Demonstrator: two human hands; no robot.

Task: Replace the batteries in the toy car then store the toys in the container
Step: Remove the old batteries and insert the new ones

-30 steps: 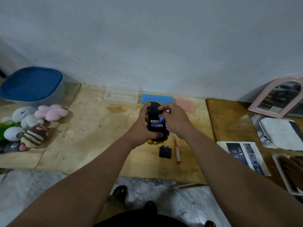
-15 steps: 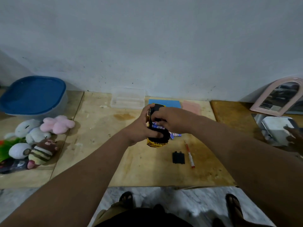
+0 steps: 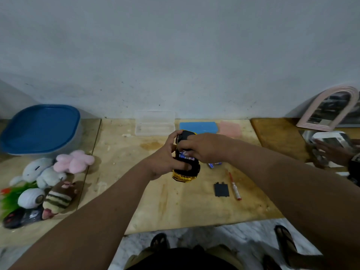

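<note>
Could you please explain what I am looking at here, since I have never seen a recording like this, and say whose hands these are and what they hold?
There is no machine here: a person wears a wide-angle camera on the head, so you look down along their own arms. The left hand grips a yellow toy car turned underside up, with batteries showing in its open compartment. The right hand works its fingers at those batteries. On the wooden table lie the black battery cover, a small screwdriver and a clear plastic case. To the left sit plush toys and a blue-lidded container.
</note>
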